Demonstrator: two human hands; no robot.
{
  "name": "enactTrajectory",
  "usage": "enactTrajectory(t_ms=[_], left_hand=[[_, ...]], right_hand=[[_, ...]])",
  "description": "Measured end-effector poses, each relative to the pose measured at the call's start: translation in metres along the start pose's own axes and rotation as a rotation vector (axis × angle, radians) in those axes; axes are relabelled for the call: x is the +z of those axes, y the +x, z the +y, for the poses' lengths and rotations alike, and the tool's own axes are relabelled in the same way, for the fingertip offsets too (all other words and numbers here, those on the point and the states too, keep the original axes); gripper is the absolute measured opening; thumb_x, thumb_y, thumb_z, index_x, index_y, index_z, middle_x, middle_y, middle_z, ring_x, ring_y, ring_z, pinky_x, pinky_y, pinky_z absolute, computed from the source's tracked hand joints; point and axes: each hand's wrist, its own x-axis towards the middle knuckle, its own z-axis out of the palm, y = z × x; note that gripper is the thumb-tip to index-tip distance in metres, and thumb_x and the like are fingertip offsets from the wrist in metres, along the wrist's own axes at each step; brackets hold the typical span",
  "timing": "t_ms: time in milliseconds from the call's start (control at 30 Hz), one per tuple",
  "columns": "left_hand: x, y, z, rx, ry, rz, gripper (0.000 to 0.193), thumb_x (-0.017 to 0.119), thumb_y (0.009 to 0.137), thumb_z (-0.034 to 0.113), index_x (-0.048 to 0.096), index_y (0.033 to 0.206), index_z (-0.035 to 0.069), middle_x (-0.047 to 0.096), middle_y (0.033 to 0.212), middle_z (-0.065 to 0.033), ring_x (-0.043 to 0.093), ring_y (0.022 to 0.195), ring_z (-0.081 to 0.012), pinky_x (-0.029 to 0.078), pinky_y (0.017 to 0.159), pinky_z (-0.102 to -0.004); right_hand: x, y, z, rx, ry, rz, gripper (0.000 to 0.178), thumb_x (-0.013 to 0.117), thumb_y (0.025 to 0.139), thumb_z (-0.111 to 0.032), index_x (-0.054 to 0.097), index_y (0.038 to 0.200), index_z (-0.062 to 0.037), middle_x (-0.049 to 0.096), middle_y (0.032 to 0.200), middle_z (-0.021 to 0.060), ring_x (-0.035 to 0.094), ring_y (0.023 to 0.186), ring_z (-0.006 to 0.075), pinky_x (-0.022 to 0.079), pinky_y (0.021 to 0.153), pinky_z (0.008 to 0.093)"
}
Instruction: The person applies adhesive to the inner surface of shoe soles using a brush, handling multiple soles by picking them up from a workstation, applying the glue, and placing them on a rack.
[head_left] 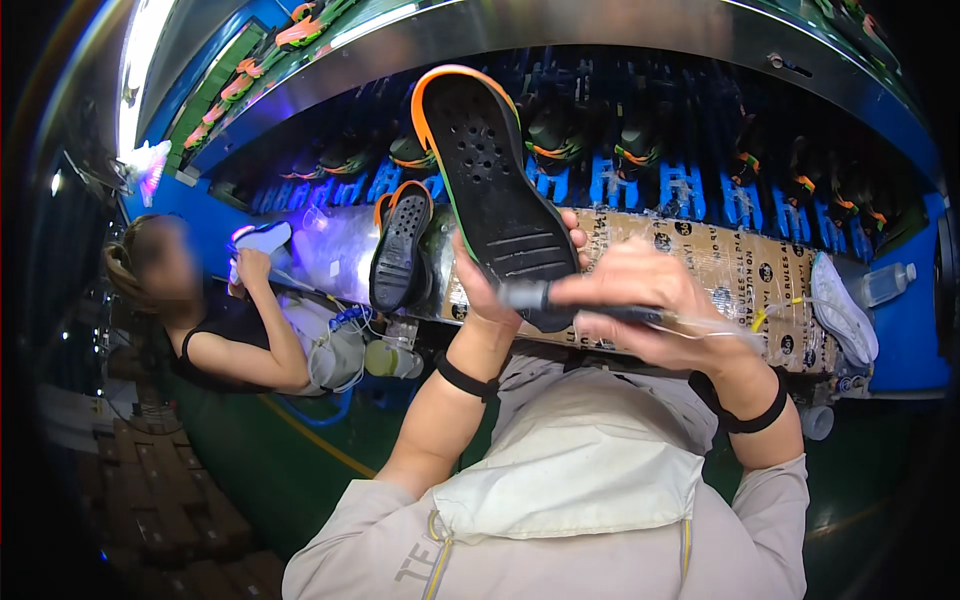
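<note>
My left hand [482,290] holds up a black shoe sole [500,195] from below, its fingertips showing at the right edge. The sole has an orange and green rim, a cluster of round holes at the far end and ridged lines near the close end. A dark-handled brush [622,313] is gripped in my right hand [655,290]. Its pale head, smeared by motion, lies over the near end of the sole. From behind the brush a thin clear tube runs to the right. A second black sole with an orange rim [398,250] lies on the bench, left of my left hand.
The bench is covered with brown printed tape [710,260]. On its right lie a white shoe-shaped piece [842,310] and a clear bottle [888,284]. Behind, blue racks [615,185] carry more shoe parts under a metal edge. A co-worker [235,340] sits at left, holding a sole.
</note>
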Motion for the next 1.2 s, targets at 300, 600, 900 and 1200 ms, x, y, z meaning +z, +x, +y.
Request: enactTrajectory(t_ms=[300, 600, 900, 1200], left_hand=[[0.011, 0.011, 0.017, -0.058, 0.014, -0.057, 0.115, 0.032, 0.095, 0.090, 0.048, 0.155, -0.007, 0.063, 0.141, -0.0316, 0.069, 0.123, -0.0441, 0.060, 0.105, -0.0568], [0.012, 0.019, 0.029, -0.117, 0.242, -0.018, 0.100, 0.026, 0.102, 0.078, 0.048, 0.157, -0.003, 0.067, 0.135, -0.0354, 0.072, 0.121, -0.0462, 0.061, 0.105, -0.0543], [0.006, 0.023, 0.029, -0.134, 0.346, -0.027, 0.107, 0.029, 0.099, 0.084, 0.044, 0.159, -0.003, 0.065, 0.136, -0.0372, 0.072, 0.118, -0.0474, 0.062, 0.100, -0.0568], [0.019, 0.035, 0.039, -0.190, 0.537, -0.038, 0.080, 0.034, 0.110, 0.055, 0.051, 0.152, -0.010, 0.070, 0.132, -0.0336, 0.076, 0.113, -0.0434, 0.064, 0.099, -0.0515]], right_hand=[[-0.006, -0.006, -0.002, -0.100, -0.083, -0.085, 0.036, 0.090, 0.086, -0.017, 0.082, 0.120, -0.0102, 0.070, 0.088, 0.0034, 0.059, 0.079, 0.0235, 0.042, 0.075, 0.0398], [-0.015, -0.008, -0.009, -0.018, 0.084, 0.062, 0.025, 0.083, 0.078, -0.008, 0.084, 0.102, -0.0038, 0.074, 0.078, 0.0080, 0.063, 0.067, 0.0201, 0.048, 0.068, 0.0356], [0.008, -0.021, 0.006, 0.106, -0.008, -0.071, 0.031, 0.088, 0.089, -0.017, 0.083, 0.117, -0.0045, 0.074, 0.083, 0.0066, 0.066, 0.075, 0.0239, 0.048, 0.083, 0.0386], [-0.020, -0.005, -0.009, -0.039, -0.206, -0.265, 0.030, 0.087, 0.089, -0.013, 0.082, 0.119, -0.0083, 0.072, 0.083, 0.0086, 0.065, 0.075, 0.0277, 0.048, 0.077, 0.0408]])
